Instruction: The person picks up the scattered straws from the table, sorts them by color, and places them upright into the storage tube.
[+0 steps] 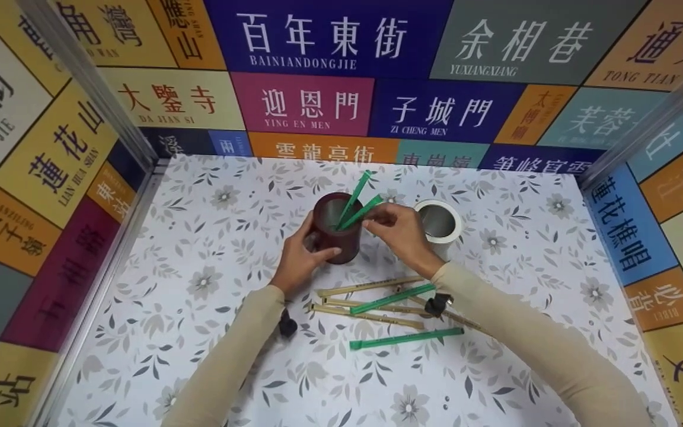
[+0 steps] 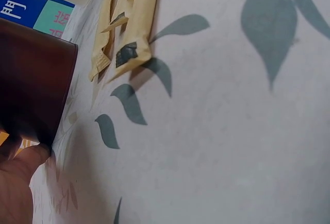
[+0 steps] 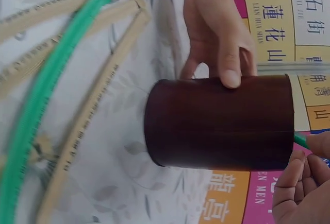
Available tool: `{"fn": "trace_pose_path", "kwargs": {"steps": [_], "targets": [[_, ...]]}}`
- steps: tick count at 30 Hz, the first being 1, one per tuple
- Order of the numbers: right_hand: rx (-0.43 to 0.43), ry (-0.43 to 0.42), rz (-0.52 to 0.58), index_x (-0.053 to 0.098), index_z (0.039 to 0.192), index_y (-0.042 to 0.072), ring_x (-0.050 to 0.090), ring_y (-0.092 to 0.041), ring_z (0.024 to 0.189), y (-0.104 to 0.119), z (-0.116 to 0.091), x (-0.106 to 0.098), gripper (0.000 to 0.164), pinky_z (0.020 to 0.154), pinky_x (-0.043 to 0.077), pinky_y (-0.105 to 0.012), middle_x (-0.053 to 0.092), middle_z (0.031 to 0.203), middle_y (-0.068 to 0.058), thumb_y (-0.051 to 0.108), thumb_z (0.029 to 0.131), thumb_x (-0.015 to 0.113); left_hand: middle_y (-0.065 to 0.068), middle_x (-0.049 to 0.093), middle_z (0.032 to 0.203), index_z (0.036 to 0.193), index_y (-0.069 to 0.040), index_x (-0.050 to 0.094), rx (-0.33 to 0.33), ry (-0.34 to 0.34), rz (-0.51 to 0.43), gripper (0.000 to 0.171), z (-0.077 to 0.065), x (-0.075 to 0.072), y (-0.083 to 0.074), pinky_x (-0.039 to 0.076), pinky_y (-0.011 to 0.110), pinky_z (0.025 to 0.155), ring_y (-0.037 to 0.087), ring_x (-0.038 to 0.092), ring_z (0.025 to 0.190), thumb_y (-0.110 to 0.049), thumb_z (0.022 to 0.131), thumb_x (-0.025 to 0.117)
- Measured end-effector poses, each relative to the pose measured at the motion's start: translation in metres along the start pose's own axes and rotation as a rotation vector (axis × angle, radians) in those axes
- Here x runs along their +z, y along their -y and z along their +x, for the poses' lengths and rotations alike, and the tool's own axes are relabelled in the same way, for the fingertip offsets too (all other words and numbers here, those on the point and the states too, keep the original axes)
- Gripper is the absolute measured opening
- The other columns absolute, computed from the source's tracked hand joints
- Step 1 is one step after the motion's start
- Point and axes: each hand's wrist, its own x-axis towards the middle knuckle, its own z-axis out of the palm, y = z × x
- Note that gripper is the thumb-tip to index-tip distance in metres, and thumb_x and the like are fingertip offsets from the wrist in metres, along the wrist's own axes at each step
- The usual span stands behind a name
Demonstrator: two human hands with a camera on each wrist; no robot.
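My left hand point(image 1: 299, 261) grips a dark red-brown cylindrical cup point(image 1: 346, 248), thumb on the near side and fingers round its left side. My right hand point(image 1: 405, 236) is at the cup's right rim, pinching the upper part of a green paper-wrapped stick point(image 1: 360, 214) whose lower end is inside the cup. Another green wrapped stick point(image 1: 357, 191) leans in the same cup, its top standing above the far rim. In the right wrist view, the cup point(image 3: 221, 123) appears sideways, with only a bit of green stick point(image 3: 301, 140) showing by the right thumb.
A white-rimmed cup point(image 1: 458, 224) stands behind the right hand. Nearer, several tan wrapped sticks point(image 1: 371, 317) lie with a green one point(image 1: 392, 298) across them and another green one point(image 1: 407, 338) in front. Printed panels point(image 1: 306, 104) wall the floral-covered table point(image 1: 246, 356).
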Motion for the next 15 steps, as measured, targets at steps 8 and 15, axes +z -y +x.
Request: {"fn": "trace_pose_path", "kwargs": {"steps": [8,15], "targets": [[-0.009,0.05,-0.033,0.084,0.109,0.006,0.077,-0.024,0.091,-0.015,-0.031,-0.002,0.01,0.079,0.059,-0.023,0.082,0.102,-0.009,0.007,0.099,0.083,-0.003,0.049,0.168,0.176,-0.026,0.029,0.013,0.003,-0.005,0.109,0.0,0.001,0.001,0.046,0.04,0.122,0.017,0.053,0.15,-0.028,0.089,0.096],[-0.002,0.174,-0.095,0.083,0.111,0.006,0.072,-0.015,0.087,-0.034,-0.056,-0.008,0.013,0.078,0.057,-0.024,0.081,0.1,-0.005,0.008,0.098,0.084,-0.003,0.049,0.169,0.176,-0.024,0.028,-0.006,-0.003,0.012,0.112,-0.001,0.0,0.002,0.045,0.038,0.123,0.016,0.052,0.151,-0.031,0.088,0.097]]}}
